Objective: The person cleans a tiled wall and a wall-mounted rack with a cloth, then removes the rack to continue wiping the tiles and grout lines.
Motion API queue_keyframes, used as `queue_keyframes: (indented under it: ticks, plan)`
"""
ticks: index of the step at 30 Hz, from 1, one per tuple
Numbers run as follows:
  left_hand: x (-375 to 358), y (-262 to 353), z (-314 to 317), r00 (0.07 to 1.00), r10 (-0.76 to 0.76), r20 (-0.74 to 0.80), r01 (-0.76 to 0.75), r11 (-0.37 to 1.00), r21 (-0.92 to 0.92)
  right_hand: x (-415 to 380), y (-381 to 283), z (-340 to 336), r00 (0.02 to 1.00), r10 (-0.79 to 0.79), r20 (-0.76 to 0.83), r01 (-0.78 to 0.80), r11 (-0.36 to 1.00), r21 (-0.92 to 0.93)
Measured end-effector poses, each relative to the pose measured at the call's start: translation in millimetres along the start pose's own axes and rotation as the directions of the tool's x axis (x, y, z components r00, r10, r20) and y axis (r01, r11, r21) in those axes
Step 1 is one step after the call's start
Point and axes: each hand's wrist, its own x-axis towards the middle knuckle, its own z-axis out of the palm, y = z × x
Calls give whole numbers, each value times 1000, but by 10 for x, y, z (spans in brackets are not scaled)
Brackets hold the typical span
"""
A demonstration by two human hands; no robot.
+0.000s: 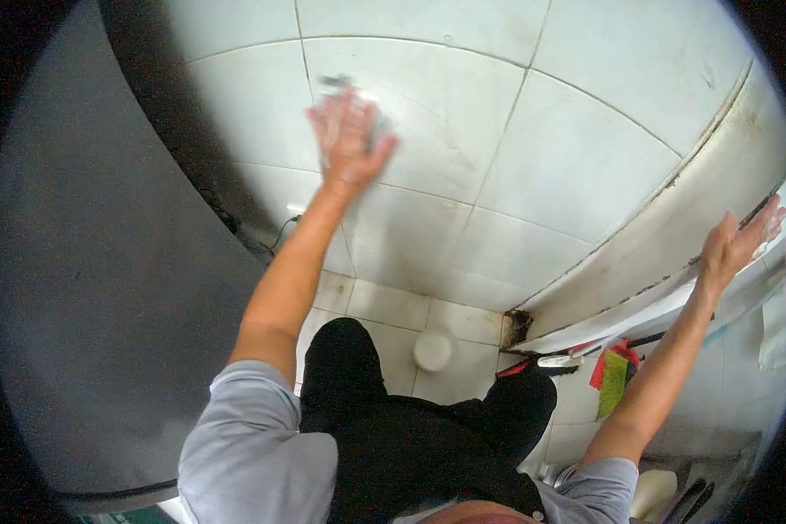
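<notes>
My left hand [349, 140] is flat on the white tiled wall [428, 105] at upper centre, its fingers apart and blurred by motion. Something whitish shows on and around the fingers; whether it is foam or a thin cloth cannot be made out. A small dark smudge [334, 81] lies just above the fingertips. At the far right, my right hand [741, 244] rests at the edge of the pale wall end [664, 236], fingers stretched out, with a little white on them and nothing gripped.
A large dark grey panel [122, 306] fills the left side. A socket with a cable [286, 229] is low on the wall. Below, a white round object [433, 350] stands on the floor tiles [389, 306]. A green brush [614, 384] and red item [599, 374] lie lower right.
</notes>
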Motion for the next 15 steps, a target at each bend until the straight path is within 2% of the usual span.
queue_keyframes:
  ticks: [1, 4, 5, 6, 7, 8, 11, 12, 15]
  plan:
    - [104, -98, -9, 987, -92, -131, 97, 995, 31, 11, -23, -3, 1000, -3, 2, 3, 1000, 6]
    - [324, 202, 184, 934, -135, -330, 108, 989, -99, 5, -15, 13, 999, 32, 1, -32, 999, -4]
    - [334, 393, 183, 989, -10, -150, -6, 994, -105, 6, -14, 16, 999, 49, -4, -49, 999, -12]
    - [277, 639, 127, 992, 119, 34, -114, 985, -132, 5, -9, 12, 999, 45, -4, -45, 999, -6]
    - [250, 778, 47, 946, 246, 213, -210, 962, -177, 5, -1, 10, 999, 39, -2, -39, 999, 1]
    - [316, 804, -41, 891, 298, 342, -231, 947, -221, 15, -1, 14, 999, 32, -4, -32, 999, 9]
    - [550, 379, -72, 981, 160, 107, -164, 986, 25, -35, 51, 4, 999, 40, 16, -39, 999, -31]
    - [680, 233, -19, 998, 62, -27, -60, 995, 74, -50, 34, -13, 999, 52, 12, -51, 998, -29]
    - [1111, 579, 54, 981, 99, -170, -108, 993, -46, -23, -42, -4, 998, 70, -2, -70, 998, 3]
